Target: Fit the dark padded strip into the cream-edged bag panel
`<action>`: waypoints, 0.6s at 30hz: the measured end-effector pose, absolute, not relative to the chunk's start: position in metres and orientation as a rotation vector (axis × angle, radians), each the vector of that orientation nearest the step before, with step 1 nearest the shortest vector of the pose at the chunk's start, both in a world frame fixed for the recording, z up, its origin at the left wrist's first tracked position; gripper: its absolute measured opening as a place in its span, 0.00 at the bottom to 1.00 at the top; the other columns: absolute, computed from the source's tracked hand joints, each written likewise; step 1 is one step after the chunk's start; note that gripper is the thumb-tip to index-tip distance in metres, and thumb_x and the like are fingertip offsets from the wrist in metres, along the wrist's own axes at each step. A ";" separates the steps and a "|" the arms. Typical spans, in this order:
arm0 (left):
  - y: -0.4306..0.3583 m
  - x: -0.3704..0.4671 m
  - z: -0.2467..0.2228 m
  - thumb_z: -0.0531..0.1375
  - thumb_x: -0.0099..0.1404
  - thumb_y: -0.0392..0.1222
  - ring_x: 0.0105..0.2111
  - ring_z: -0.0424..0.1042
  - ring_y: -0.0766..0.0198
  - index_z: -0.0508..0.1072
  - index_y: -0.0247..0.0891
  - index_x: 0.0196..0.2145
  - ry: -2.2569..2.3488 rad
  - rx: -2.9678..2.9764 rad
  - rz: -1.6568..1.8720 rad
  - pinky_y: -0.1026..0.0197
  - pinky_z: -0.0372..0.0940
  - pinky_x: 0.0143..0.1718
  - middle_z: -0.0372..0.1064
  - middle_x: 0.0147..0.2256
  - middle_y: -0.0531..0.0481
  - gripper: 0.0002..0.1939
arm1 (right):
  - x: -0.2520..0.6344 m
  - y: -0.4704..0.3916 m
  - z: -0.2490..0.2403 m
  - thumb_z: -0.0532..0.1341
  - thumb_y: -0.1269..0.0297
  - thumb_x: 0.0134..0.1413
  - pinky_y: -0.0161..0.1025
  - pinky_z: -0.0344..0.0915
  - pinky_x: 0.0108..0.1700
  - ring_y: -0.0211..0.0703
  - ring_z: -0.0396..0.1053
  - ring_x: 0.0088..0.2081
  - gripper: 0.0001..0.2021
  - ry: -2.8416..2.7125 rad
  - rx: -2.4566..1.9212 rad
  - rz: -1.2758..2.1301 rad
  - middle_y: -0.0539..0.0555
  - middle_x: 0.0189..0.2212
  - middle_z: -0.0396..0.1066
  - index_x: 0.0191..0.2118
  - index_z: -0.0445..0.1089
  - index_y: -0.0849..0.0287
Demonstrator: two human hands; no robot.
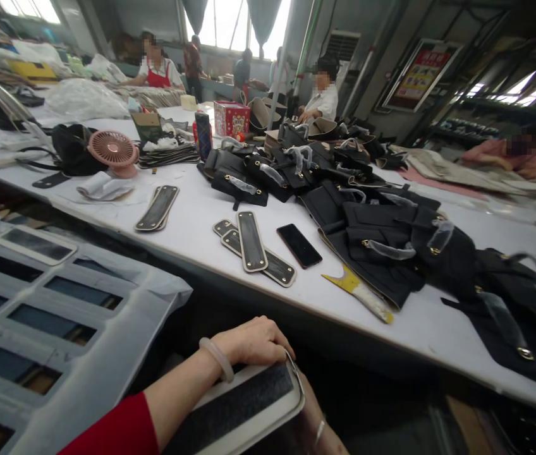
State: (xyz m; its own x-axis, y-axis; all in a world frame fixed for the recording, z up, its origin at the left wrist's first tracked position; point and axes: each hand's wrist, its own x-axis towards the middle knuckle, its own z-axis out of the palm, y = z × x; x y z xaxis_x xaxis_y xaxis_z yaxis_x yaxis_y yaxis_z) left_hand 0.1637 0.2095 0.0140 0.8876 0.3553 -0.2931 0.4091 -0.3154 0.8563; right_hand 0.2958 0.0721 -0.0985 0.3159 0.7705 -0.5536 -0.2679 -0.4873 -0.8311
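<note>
While the left hand is curling its grip over the panel's far edge, the right hand is lying underneath, its grip hidden, below the bench.

A flat rounded panel, pale-edged with a dark textured centre, is being held low at the near edge, below the table. It is lying nearly level, tilted slightly, partly hidden by the forearm.

The wall poster and red box bear print too blurred to read.
</note>
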 end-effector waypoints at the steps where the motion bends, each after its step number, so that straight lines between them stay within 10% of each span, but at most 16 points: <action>1: 0.210 0.164 0.014 0.54 0.57 0.37 0.45 0.76 0.59 0.81 0.42 0.43 0.564 1.928 -0.056 0.63 0.67 0.49 0.80 0.42 0.50 0.20 | 0.303 0.065 -0.093 0.66 0.35 0.41 0.40 0.64 0.33 0.46 0.67 0.29 0.27 -0.484 -1.661 1.324 0.50 0.23 0.70 0.29 0.72 0.59; 8: 0.207 0.159 0.013 0.55 0.56 0.37 0.43 0.77 0.60 0.81 0.46 0.42 0.577 1.959 0.025 0.64 0.68 0.46 0.80 0.40 0.53 0.20 | 0.301 0.040 -0.027 0.63 0.46 0.54 0.36 0.65 0.41 0.49 0.68 0.42 0.19 -1.024 -1.741 0.880 0.56 0.39 0.71 0.45 0.75 0.53; 18: 0.207 0.158 0.013 0.55 0.54 0.35 0.41 0.78 0.59 0.82 0.43 0.41 0.564 1.986 0.045 0.64 0.69 0.46 0.81 0.38 0.50 0.20 | 0.295 0.044 -0.015 0.61 0.52 0.59 0.35 0.65 0.36 0.45 0.70 0.35 0.15 -1.269 -1.792 0.717 0.56 0.34 0.70 0.42 0.79 0.55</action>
State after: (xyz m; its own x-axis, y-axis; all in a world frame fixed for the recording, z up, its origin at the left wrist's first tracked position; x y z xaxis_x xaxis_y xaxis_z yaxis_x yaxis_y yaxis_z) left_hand 0.1579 0.2066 0.0126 0.8892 0.4066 -0.2098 0.3685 -0.3645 0.8552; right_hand 0.2953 0.0443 -0.0152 0.3337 0.9427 0.0031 0.4839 -0.1685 -0.8588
